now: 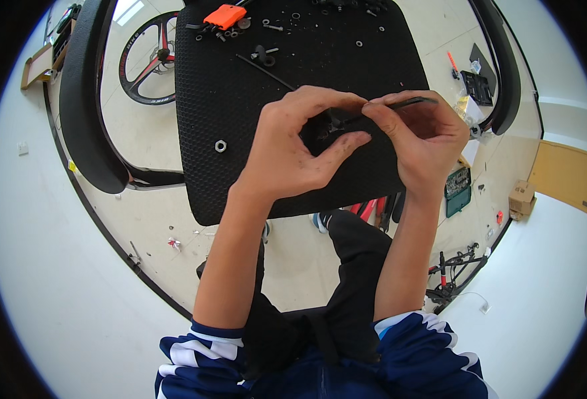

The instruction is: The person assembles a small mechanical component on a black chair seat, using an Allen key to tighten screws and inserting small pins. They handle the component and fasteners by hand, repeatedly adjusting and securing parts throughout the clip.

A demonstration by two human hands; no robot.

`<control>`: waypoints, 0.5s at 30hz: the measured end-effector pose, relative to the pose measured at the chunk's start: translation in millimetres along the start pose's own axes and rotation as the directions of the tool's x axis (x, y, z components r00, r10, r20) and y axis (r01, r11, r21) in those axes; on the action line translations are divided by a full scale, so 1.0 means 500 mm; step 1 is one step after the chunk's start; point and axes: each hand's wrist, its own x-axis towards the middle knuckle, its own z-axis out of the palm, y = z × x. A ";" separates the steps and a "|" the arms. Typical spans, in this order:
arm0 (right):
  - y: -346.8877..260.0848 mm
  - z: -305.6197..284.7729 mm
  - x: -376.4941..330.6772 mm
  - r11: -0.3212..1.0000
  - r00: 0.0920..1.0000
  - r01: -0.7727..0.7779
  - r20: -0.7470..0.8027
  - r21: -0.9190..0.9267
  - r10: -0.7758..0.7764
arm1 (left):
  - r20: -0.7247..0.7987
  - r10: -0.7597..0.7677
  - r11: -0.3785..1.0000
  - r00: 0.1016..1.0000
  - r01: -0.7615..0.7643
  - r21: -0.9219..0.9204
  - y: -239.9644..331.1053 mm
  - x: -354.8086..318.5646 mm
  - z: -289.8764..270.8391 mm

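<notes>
Both my hands meet above the black textured seat of a chair (267,179). My right hand (421,130) is closed, thumb and fingers pinching a thin, dark, slightly curved piece (413,102); I cannot make out its kind. My left hand (287,139) curls in a C shape, its index fingertip against the right fingertips and its thumb apart. Inside that curl shows a small dark part with a shiny spot (334,124); the other left fingers are hidden. A thin dark rod (265,72) runs out from behind the left hand. Left of that hand lies a silver hex nut (221,145).
Toward the seat's far edge lie an orange holder with dark tools (225,17), a black clamp-like part (263,56), and several washers and bolts. Black armrests (87,100) flank the seat. On the floor are a spoked wheel (148,60), a green case (458,191) and a cardboard box (522,197).
</notes>
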 end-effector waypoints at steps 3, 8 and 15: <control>0.010 -0.003 0.000 1.000 1.000 0.005 0.000 0.010 -0.005 | 0.035 0.001 0.994 0.999 -0.005 0.110 -0.020 -0.007 -0.001; 0.014 -0.004 0.001 0.998 0.996 -0.020 0.089 0.057 0.015 | 0.021 -0.043 0.993 0.999 0.040 0.111 -0.019 -0.007 0.000; 0.012 -0.004 0.000 0.989 0.986 -0.112 0.134 0.099 0.098 | 0.111 -0.043 0.987 0.993 0.025 0.157 -0.024 -0.010 -0.007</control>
